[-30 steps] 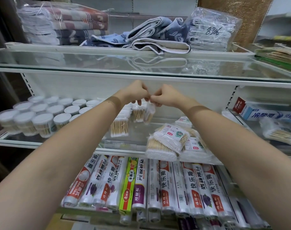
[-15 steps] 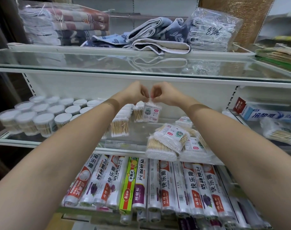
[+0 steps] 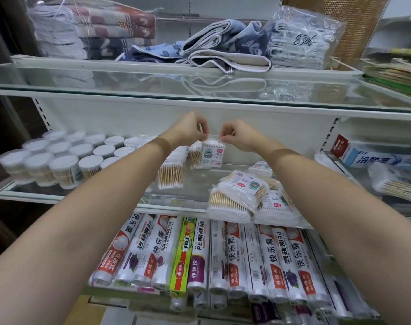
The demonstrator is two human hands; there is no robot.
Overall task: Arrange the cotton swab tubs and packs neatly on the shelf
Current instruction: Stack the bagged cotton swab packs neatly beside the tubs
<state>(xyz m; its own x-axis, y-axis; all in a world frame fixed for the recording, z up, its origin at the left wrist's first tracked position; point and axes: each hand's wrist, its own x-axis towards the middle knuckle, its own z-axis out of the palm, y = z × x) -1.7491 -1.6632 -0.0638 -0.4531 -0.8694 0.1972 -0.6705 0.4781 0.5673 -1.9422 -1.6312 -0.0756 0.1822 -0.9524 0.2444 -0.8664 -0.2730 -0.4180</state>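
A glass shelf is seen at mid-height, with a higher glass shelf above it carrying folded towels and a bagged stack of cloths. Below the middle shelf, rolls of plastic wrap are laid side by side, labels up. On the left of the middle shelf, round cotton swab tubs are grouped in close rows, standing upright with their white lids up. Toward the right front edge, a loose pile of cotton swab packs is heaped, partly overhanging the edge. Another swab pack is stood upright near the centre of the shelf. A toothpaste box is visible at the far right. One small pack of swabs is held up above the middle shelf, hanging with its label facing the camera; its top edge is pinched by the left hand at one corner and by the right hand at the other, both grips closed on the plastic.
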